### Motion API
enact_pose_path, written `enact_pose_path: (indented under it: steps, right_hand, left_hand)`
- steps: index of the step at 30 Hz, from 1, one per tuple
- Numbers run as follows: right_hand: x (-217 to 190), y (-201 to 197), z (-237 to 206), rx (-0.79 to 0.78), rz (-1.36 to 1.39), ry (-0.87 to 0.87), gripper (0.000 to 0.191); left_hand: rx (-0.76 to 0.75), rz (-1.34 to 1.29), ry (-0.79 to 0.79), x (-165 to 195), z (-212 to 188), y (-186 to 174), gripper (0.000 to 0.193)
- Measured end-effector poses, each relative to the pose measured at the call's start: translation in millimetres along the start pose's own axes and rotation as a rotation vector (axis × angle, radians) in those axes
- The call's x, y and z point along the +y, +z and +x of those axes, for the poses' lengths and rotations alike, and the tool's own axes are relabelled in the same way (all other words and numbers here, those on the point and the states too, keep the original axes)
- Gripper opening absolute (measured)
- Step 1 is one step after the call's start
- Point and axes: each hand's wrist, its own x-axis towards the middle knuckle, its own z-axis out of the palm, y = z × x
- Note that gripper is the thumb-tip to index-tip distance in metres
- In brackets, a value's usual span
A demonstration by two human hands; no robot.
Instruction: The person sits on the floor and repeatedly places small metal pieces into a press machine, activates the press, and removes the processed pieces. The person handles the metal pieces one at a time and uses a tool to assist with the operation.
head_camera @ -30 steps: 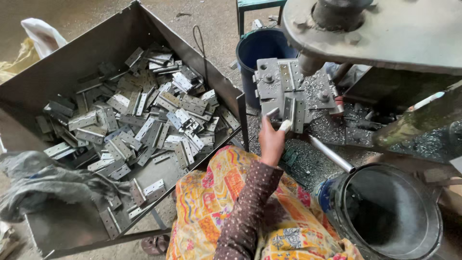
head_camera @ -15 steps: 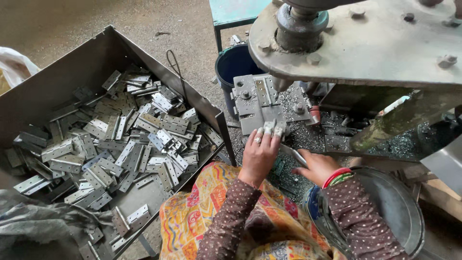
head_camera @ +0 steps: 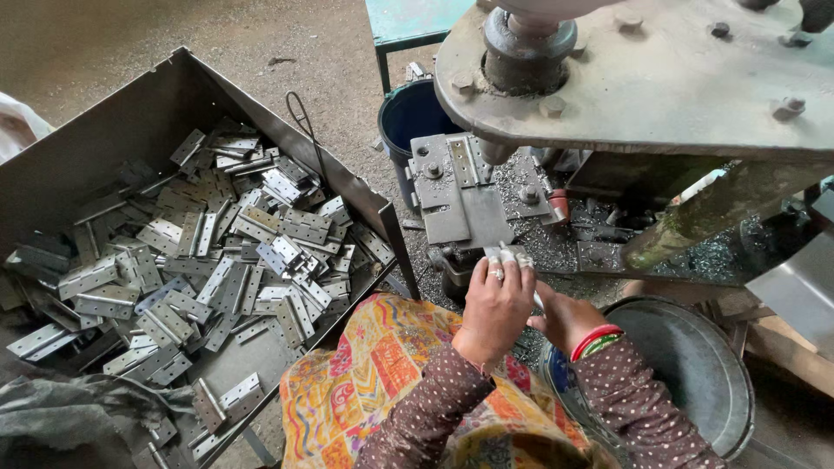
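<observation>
left hand [head_camera: 497, 300] pinching flat grey metal hinge [head_camera: 506, 253], right hand [head_camera: 563, 320] beside

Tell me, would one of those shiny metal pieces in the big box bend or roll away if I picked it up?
Probably not. Each metal hinge looks like flat, stiff plate, so it likely stays rigid, though its two leaves may swing about the pin. Being flat, it should lie still rather than roll. It probably feels heavy for its size, with smooth, perhaps slippery faces and hard edges.

Left hand [head_camera: 497, 300] raised, fingers [head_camera: 502, 257] bent forward, right hand [head_camera: 563, 317] tucked behind
</observation>
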Motion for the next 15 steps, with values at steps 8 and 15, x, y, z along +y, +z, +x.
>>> enact_pose_path:
  steps: [8, 15]
  right_hand:
    - [20, 32, 2, -0.203, -0.117, 0.200, 0.047]
    - [47, 54, 43, -0.211, -0.198, 0.179, 0.059]
  left_hand:
    - [-0.149, 0.123, -0.136, -26, 19, 39, 0.042]
    - [-0.180, 0.177, -0.303, -39, 9, 66, 0.043]
